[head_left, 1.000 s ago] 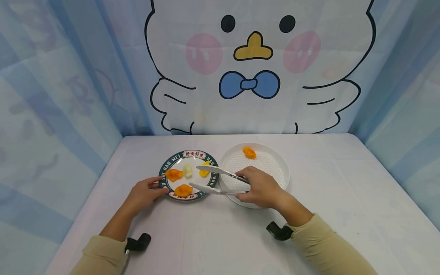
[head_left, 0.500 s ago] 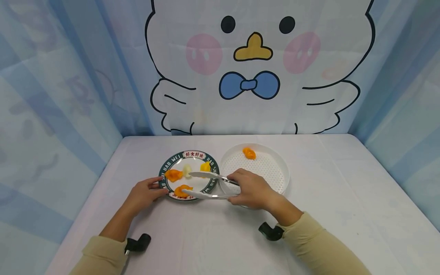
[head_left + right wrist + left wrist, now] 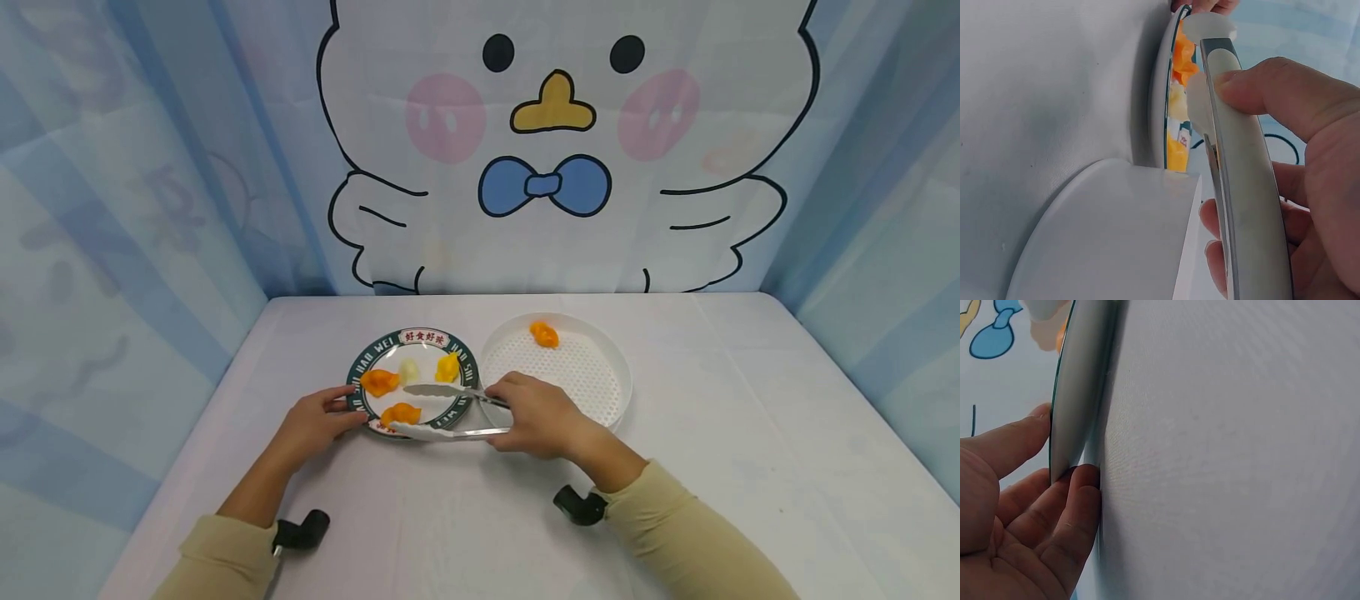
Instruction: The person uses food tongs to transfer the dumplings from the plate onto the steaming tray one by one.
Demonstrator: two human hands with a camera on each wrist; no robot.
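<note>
My left hand holds the left rim of a green-bordered plate, thumb on the edge and fingers below it, as the left wrist view shows. On the plate lie two orange dumpling-like pieces, a pale piece and a yellow piece. My right hand grips metal tongs with white tips. The spread tips hang over the plate's front half, one close to the nearer orange piece. In the right wrist view my thumb presses the tongs' handle.
A round white dish with a perforated bottom stands just right of the plate, one orange piece near its far edge. A white cloth covers the table. Printed curtains hang behind and at both sides.
My right hand has carried the tongs left and slightly nearer, bringing the tips from the plate's right side over its front middle. The left hand and the pieces stay put.
</note>
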